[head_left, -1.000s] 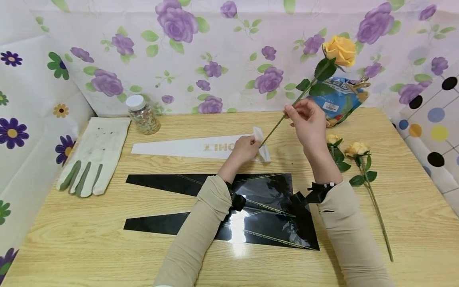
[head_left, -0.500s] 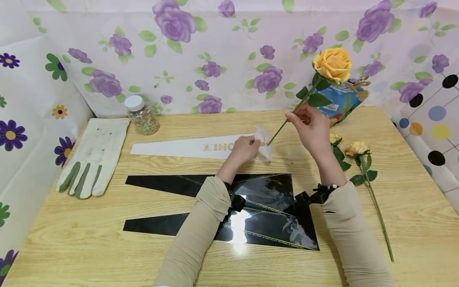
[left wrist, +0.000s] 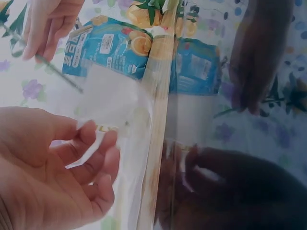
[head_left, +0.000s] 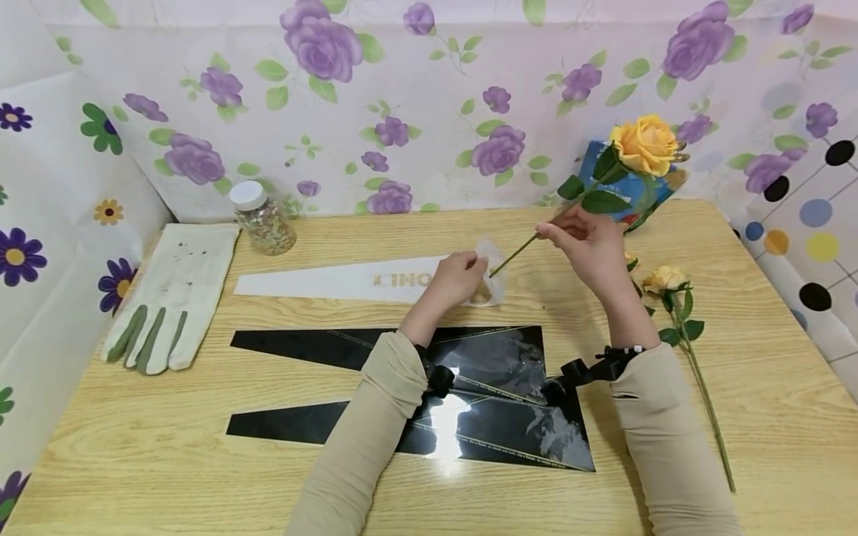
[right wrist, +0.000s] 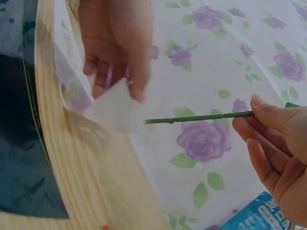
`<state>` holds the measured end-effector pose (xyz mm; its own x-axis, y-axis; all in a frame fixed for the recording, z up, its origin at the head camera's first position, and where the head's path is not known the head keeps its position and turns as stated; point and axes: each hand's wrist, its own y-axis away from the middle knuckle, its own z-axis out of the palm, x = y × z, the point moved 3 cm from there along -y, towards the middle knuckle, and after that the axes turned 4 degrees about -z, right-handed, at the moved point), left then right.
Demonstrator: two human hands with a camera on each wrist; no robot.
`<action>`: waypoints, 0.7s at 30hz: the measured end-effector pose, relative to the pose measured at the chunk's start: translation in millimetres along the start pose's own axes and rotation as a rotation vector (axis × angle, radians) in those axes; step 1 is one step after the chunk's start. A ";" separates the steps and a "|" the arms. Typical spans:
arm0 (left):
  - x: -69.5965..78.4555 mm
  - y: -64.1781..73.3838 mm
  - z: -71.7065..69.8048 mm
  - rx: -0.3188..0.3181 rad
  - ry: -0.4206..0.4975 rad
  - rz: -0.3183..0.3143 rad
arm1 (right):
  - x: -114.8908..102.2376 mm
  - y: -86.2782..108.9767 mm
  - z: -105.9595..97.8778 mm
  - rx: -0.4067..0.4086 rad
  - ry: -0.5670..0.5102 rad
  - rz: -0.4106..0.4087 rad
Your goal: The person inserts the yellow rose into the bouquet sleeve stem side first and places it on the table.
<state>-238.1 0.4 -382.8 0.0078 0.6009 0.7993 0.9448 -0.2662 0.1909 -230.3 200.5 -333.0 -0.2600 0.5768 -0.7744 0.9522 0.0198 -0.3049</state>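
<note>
My right hand [head_left: 590, 242] pinches the green stem of a yellow rose [head_left: 645, 145] between thumb and fingers, the bloom up and to the right. The stem slants down left, its cut end at the wide mouth of a white, partly see-through flower sleeve [head_left: 322, 277] with gold letters. At that mouth my left hand [head_left: 458, 279] pinches the sleeve's edge, lifting a flap of film. In the right wrist view the stem [right wrist: 201, 118] points at the raised film [right wrist: 115, 108]. The left wrist view shows the left thumb and forefinger at the film, the other fingers curled.
Two black sleeves [head_left: 482, 357] lie nearer on the wooden table [head_left: 154, 461], under the forearms. A second rose [head_left: 666, 279] lies at right, with another partly hidden behind the right wrist. Further back are a work glove [head_left: 177, 290], a jar [head_left: 263, 216] and a blue bag [head_left: 593, 160].
The right hand has brought the rose lower, and its bloom has dropped in front of the blue bag. The left hand keeps its hold on the sleeve, whose film flap has shifted.
</note>
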 end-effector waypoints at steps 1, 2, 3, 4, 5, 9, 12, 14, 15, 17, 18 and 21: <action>1.3 0.3 0.7 0.002 -0.001 0.017 | 0.0 -0.2 1.5 -0.006 -0.017 0.008; 3.0 0.7 1.2 0.008 -0.002 0.031 | 0.0 -0.3 3.0 -0.012 -0.033 0.019; 4.6 1.0 1.6 0.013 -0.004 0.046 | 0.1 -0.5 4.4 -0.017 -0.043 0.028; 6.1 1.0 2.0 0.022 -0.011 0.059 | 0.0 -0.6 5.5 -0.019 -0.049 0.038; 7.5 1.1 2.4 0.032 -0.018 0.069 | 0.1 -0.8 6.4 -0.024 -0.059 0.046; 11.7 0.8 2.5 0.062 0.007 0.095 | 1.3 -2.5 9.1 -0.041 -0.116 0.083; 13.8 1.9 4.2 0.094 0.053 0.118 | 3.5 -3.4 12.9 -0.093 -0.195 0.068; 15.2 3.4 5.2 0.119 0.084 0.135 | 5.9 -3.5 16.3 -0.131 -0.244 0.052; 16.2 4.1 5.4 0.132 0.093 0.144 | 6.6 -3.5 18.1 -0.146 -0.263 0.037; 17.7 5.2 5.8 0.147 0.100 0.156 | 8.1 -3.1 21.5 -0.166 -0.274 0.045; 18.2 5.3 5.8 0.151 0.104 0.160 | 8.3 -3.1 22.8 -0.169 -0.278 0.051; 19.5 4.7 5.2 0.154 0.118 0.163 | 8.3 -2.1 24.8 -0.188 -0.274 0.116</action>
<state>-231.9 14.7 -369.3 0.1339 0.4647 0.8753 0.9731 -0.2288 -0.0274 -238.4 185.0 -352.5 -0.1571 0.3436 -0.9259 0.9842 0.1318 -0.1181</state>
